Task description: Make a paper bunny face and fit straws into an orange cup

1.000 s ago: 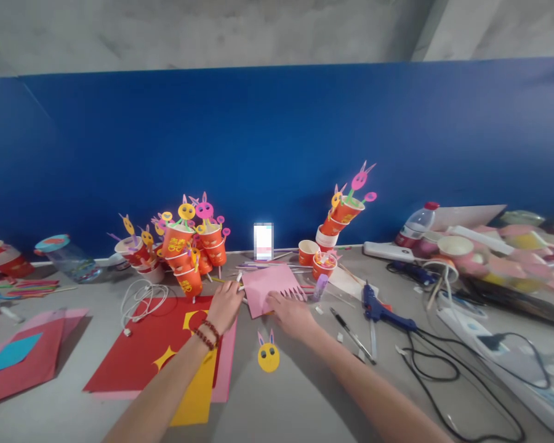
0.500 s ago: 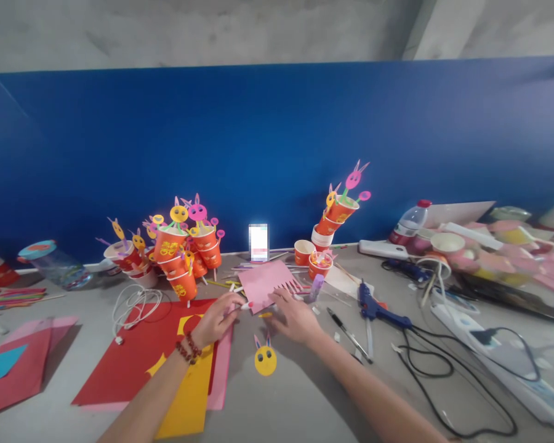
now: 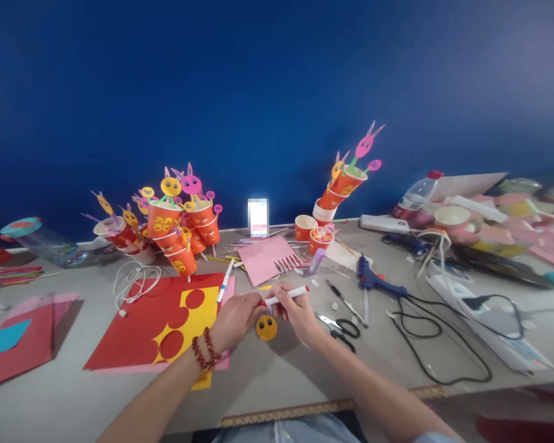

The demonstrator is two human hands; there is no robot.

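Both my hands meet over the table's middle around a white marker with a red tip [image 3: 289,296]. My left hand [image 3: 235,319], a red bead bracelet at its wrist, has its fingers closed on the marker's left end. My right hand [image 3: 298,311] is closed round the marker's barrel. Just below the hands lies a yellow paper bunny face [image 3: 266,327]. A pink sheet with a cut fringe [image 3: 268,258] lies beyond them.
Red sheet with round cut-outs over yellow paper [image 3: 166,317] at left. Orange paper cups with bunny toppers [image 3: 178,227] stand along the blue wall. Scissors [image 3: 339,326], a pen [image 3: 344,301], a blue glue gun [image 3: 373,283], black cables [image 3: 443,351] and a power strip [image 3: 480,320] lie at right.
My hands drew back from the pink sheet toward me, lifting a marker between them. The view tilted down; scissors and the table's near edge came into sight.
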